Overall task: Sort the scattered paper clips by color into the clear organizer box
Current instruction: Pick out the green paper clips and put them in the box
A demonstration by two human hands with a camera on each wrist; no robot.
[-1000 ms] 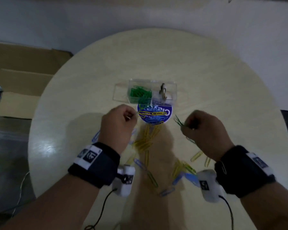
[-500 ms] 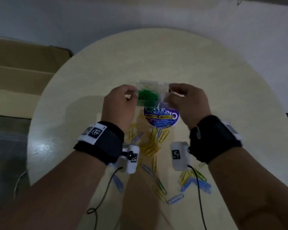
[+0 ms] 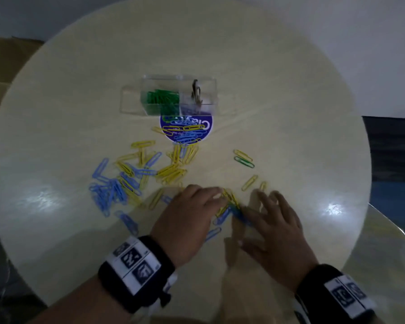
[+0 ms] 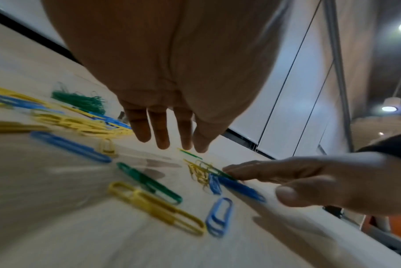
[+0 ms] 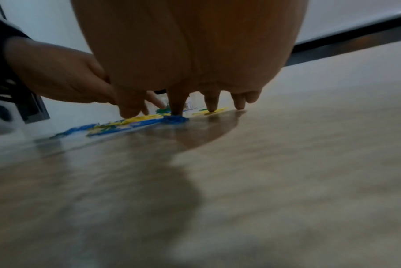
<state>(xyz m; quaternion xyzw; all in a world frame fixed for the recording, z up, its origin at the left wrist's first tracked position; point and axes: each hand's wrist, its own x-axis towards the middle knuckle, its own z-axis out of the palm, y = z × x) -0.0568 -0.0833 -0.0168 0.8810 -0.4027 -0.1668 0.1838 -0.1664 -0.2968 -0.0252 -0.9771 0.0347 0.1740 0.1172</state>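
Note:
The clear organizer box stands at mid-table, with green clips in one compartment and a dark clip in the one beside it. Yellow clips and blue clips lie scattered in front of it. My left hand hovers flat with straight fingers over a small mixed cluster. My right hand has its fingers spread, fingertips pressing on the table and on a blue clip of that cluster. Neither hand holds anything.
A round blue sticker lies just in front of the box, partly under clips. A lone green clip and a few yellow ones lie to the right. Cardboard lies on the floor at the left.
Both hands have drawn back from the organizer box to the near part of the table. Their pinching fingers have opened and spread over the clips there.

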